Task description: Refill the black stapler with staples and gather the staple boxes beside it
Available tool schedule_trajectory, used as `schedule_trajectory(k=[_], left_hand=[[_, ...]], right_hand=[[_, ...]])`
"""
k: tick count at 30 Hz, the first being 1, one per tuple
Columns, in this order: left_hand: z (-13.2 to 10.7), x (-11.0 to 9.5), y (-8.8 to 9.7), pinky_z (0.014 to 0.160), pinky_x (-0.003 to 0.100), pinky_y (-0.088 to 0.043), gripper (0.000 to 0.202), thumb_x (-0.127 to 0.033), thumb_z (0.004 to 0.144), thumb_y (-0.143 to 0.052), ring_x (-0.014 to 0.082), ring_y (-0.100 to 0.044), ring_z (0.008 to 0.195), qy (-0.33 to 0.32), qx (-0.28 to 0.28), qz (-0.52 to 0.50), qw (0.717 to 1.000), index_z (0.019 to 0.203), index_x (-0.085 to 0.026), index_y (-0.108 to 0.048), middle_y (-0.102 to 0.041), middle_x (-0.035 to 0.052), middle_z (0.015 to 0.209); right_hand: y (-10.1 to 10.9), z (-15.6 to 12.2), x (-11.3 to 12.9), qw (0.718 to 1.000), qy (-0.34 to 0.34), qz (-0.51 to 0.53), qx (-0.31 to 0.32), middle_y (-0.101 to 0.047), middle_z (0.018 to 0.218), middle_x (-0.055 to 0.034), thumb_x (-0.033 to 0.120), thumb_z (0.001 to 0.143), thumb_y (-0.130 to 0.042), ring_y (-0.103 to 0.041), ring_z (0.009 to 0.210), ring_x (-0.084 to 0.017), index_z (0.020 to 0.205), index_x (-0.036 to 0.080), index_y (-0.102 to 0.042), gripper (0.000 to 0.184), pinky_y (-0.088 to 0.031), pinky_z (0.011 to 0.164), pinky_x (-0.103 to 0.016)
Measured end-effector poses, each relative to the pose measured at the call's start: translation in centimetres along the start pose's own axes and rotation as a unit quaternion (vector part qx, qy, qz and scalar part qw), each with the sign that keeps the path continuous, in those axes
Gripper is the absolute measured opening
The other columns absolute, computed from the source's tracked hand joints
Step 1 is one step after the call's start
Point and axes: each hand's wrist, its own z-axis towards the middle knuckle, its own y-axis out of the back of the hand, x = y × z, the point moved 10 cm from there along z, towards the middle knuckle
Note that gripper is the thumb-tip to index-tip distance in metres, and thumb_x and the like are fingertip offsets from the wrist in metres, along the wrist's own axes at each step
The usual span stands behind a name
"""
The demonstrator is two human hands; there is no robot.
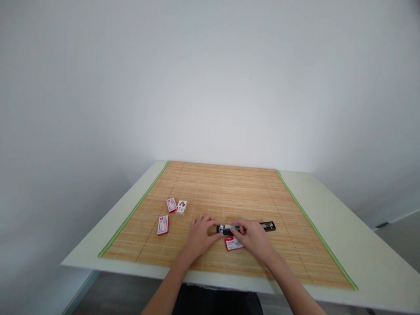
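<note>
Our left hand (pixel 200 234) pinches the left end of the black stapler (pixel 224 229), which lies seemingly opened flat on the bamboo mat (pixel 223 183). We judge it stiff, smooth, fairly weighty, best held by its sides. It runs rightward beneath our right hand (pixel 253 235), bunched over its middle; its exact grip we cannot tell.

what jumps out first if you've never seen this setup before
Likely the black stapler near the front of the bamboo mat, with the left hand at its left end and the right hand over its middle. Next come three small boxes grouped to the left on the mat, and a red-and-white box partly hidden by the right hand.
</note>
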Motion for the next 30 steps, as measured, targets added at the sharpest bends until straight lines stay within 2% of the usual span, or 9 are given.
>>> schedule_trajectory(k=[9,15,18,20,24,26,27,30], left_hand=[[-0.6,-1.0,0.4,0.094,0.039,-0.037,0.029,-0.051,0.084,-0.076,0.0253,-0.056,0.109,0.006,-0.003,-0.018,1.0,0.109,-0.036,-0.073,-0.068,-0.0001,0.113],[-0.6,-0.9,0.5,0.095,0.041,-0.037,0.031,-0.052,0.084,-0.076,0.0266,-0.056,0.111,0.017,-0.001,-0.019,1.0,0.11,-0.035,-0.074,-0.068,0.0017,0.115],[-0.6,-0.9,0.5,0.095,0.039,-0.037,0.031,-0.049,0.083,-0.078,0.0254,-0.056,0.112,0.018,-0.006,-0.02,1.0,0.111,-0.035,-0.074,-0.068,0.0,0.116],[-0.6,-0.9,0.5,0.095,0.039,-0.037,0.03,-0.047,0.083,-0.079,0.0244,-0.057,0.111,0.015,-0.009,-0.021,1.0,0.11,-0.036,-0.073,-0.068,-0.0011,0.115],[-0.6,-0.8,0.5,0.095,0.039,-0.037,0.03,-0.048,0.084,-0.078,0.0252,-0.057,0.11,0.017,-0.008,-0.021,1.0,0.11,-0.035,-0.074,-0.068,-0.0001,0.115],[-0.6,-0.8,0.5,0.095,0.039,-0.037,0.03,-0.048,0.083,-0.078,0.0256,-0.057,0.11,0.019,-0.008,-0.02,1.0,0.11,-0.034,-0.074,-0.068,0.0008,0.115],[-0.6,-0.8,0.5,0.095,0.039,-0.037,0.03,-0.048,0.083,-0.078,0.0257,-0.056,0.11,0.018,-0.008,-0.021,1.0,0.11,-0.034,-0.074,-0.068,0.001,0.115],[-0.7,-0.8,0.6,0.095,0.039,-0.037,0.031,-0.049,0.083,-0.078,0.0259,-0.057,0.109,0.016,-0.01,-0.026,0.999,0.109,-0.034,-0.074,-0.068,0.0008,0.114]], right_hand=[[-0.8,0.6,1.0,0.999,0.006,-0.017,0.034,-0.064,0.064,0.0015,0.043,0.093,-0.062,-0.057,0.059,-0.015,0.106,0.03,-0.079,0.025,-0.031,0.059,-0.025],[0.2,0.3,0.8,0.998,0.005,-0.052,0.038,-0.068,0.068,0.0005,0.043,0.091,-0.064,-0.061,0.064,-0.017,0.112,0.03,-0.077,0.028,-0.031,0.059,-0.026],[0.8,-0.1,0.4,0.996,-0.005,-0.074,0.043,-0.069,0.069,0.0002,0.043,0.091,-0.064,-0.062,0.064,-0.017,0.106,0.031,-0.079,0.024,-0.03,0.059,-0.026],[0.4,-0.4,0.8,0.995,0.001,-0.086,0.056,-0.071,0.071,0.0,0.042,0.091,-0.064,-0.063,0.065,-0.017,0.101,0.032,-0.079,0.021,-0.03,0.059,-0.026],[0.0,-0.9,1.9,0.995,0.016,-0.078,0.058,-0.074,0.076,-0.0004,0.042,0.091,-0.064,-0.065,0.069,-0.018,0.108,0.033,-0.078,0.023,-0.033,0.061,-0.027],[1.3,-1.3,1.3,0.997,0.008,-0.073,0.031,-0.073,0.075,-0.0006,0.046,0.091,-0.065,-0.064,0.068,-0.018,0.108,0.032,-0.078,0.026,-0.035,0.062,-0.028],[2.7,-1.6,0.4,0.997,-0.005,-0.071,0.001,-0.071,0.073,-0.0009,0.049,0.091,-0.064,-0.063,0.066,-0.018,0.109,0.032,-0.078,0.028,-0.036,0.062,-0.028],[8.7,-3.9,-5.0,0.982,-0.099,-0.046,-0.156,-0.061,0.063,-0.0014,0.062,0.09,-0.06,-0.057,0.059,-0.019,0.113,0.026,-0.077,0.046,-0.036,0.059,-0.03]])
